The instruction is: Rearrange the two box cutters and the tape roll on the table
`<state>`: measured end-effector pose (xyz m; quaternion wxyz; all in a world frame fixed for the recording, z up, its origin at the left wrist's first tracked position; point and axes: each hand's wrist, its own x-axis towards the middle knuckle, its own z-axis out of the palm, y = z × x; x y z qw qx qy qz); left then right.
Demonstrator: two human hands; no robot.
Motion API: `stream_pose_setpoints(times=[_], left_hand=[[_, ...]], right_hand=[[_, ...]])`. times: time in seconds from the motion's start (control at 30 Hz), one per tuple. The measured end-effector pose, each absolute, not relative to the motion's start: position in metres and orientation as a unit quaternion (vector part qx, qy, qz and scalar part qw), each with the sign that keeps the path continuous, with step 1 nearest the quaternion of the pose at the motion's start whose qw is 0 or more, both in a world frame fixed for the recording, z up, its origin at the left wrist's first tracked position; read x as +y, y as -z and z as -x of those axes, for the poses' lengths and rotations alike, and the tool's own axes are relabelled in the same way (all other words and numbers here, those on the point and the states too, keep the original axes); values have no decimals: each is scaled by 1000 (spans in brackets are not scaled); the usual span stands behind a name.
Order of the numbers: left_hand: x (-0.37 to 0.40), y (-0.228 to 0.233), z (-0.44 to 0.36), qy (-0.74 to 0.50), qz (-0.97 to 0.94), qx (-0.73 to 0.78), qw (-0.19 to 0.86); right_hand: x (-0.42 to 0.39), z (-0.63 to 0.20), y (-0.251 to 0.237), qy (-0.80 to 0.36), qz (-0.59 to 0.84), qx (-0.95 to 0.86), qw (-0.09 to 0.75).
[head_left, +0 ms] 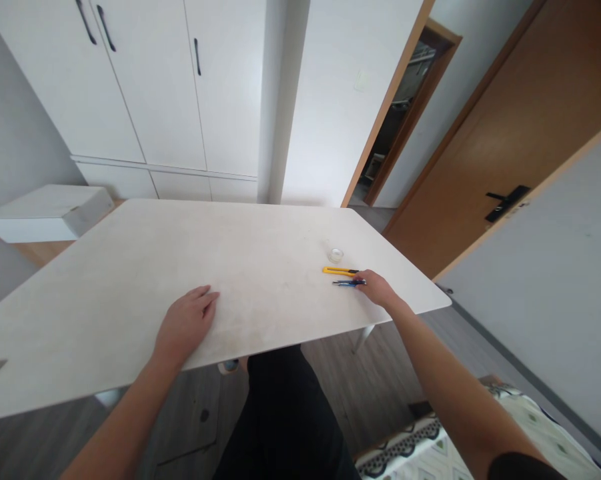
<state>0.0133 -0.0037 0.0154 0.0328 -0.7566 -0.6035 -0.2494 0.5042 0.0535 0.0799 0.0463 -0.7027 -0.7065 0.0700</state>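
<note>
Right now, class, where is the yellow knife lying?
The yellow knife lies on the table's right side, between the tape roll and the pen.

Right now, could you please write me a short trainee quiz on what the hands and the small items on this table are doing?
1. True or false: the left hand lies flat on the table and holds nothing.
2. Which item do the right hand's fingertips meet?
A. the blue pen
B. the tape roll
C. the white box
3. Fill in: the yellow utility knife lies between the pen and the ____.

Key:
1. True.
2. A; whether the pen is gripped cannot be told.
3. Tape roll.
</note>
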Motion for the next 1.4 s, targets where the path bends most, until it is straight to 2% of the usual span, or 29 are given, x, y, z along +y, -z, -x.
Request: stream_pose_setpoints(times=[0.1,0.23,0.37,0.47,0.63,1.4], left_hand=[[-4,-15,-13,240,761,-602,37],[-3,-14,-13,239,756,-608,38],[-3,-12,-10,239,755,-610,39],[-3,-10,-8,242,754,-609,41],[-3,-8,-7,243,749,-615,36],[-1,-1,0,238,753,-614,11]], right_hand=[[56,-475,-88,-60,674,-734,58],[61,-397,-88,-87,560,-817,111],[71,-315,-68,-113,445,-879,130],[73,-286,-50,-87,412,-895,149],[66,-285,-36,-57,413,-891,181],[67,-287,-34,-59,421,-888,177]])
